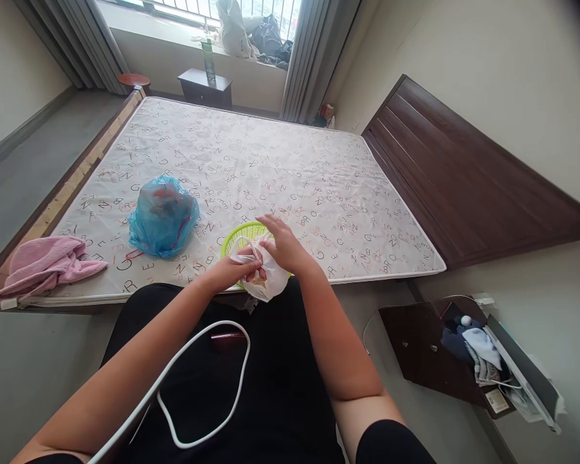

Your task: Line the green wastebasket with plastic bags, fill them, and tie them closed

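Note:
My left hand (239,269) is closed on a white plastic bag (267,283), gripping its gathered top. The bag bulges, and what lies inside it cannot be made out. My right hand (283,243) rests against the bag's right side with its fingers stretched out and apart. Behind and partly under the bag is a green plastic basket (232,237) at the mattress edge, mostly hidden. Left of the basket, a full blue plastic bag (162,222) sits on the mattress.
A pink towel (48,264) lies at the mattress's (270,161) near left corner. A wooden headboard (459,167) stands on the right. Down to the right is a dark nightstand (415,341) with clothes on it. A white cable (198,328) loops over my lap.

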Demonstrator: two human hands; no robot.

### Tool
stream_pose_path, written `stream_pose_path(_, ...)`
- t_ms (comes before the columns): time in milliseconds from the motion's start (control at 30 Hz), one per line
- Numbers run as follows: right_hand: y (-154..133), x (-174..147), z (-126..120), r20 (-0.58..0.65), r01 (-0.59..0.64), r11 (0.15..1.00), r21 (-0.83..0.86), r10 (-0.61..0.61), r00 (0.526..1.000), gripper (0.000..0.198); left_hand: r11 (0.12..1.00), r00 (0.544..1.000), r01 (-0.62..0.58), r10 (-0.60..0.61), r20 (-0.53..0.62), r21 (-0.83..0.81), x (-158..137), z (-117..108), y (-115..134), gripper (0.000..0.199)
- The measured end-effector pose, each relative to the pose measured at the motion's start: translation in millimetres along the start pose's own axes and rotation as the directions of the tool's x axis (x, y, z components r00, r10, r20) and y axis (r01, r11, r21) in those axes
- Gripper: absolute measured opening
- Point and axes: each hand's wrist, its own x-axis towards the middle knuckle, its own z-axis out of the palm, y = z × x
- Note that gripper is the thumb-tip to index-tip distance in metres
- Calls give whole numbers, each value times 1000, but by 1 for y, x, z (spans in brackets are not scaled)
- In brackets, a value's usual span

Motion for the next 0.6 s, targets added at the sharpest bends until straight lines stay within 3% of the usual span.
stream_pose_path(33,4,3,-1,47,-23,999,25,22,999,24,1000,999,0,-1,46,12,-1,0,2,34)
stream_pose_path(100,9,6,-1,-3,-66,997,50,66,998,15,1000,1000,-7,7,22,7,1,-1,2,35)
stream_pose_path(200,3,-3,8,-185,-58,998,37,64,981,14,997,970,-57,44,-239,-48,8,-2,-3,37)
stream_pose_path(267,-7,-18,25,-188,-30,998,50,39,981,14,990,921,-100,55,-385,-99,12,-2,-6,34)
stream_pose_path(333,-15,-36,46,-151,-4,998,70,15,988,17,971,898,-142,44,-439,-194,13,-2,-8,30)
stream_pose_path(467,-11,-59,74,-81,-10,1000,21,12,997,28,919,927,-123,-27,-373,-374,11,-7,-11,32)
stream_pose_path(600,0,-59,66,-47,37,997,-70,-40,998,28,967,959,-52,-22,-284,-249,4,-17,-11,36)
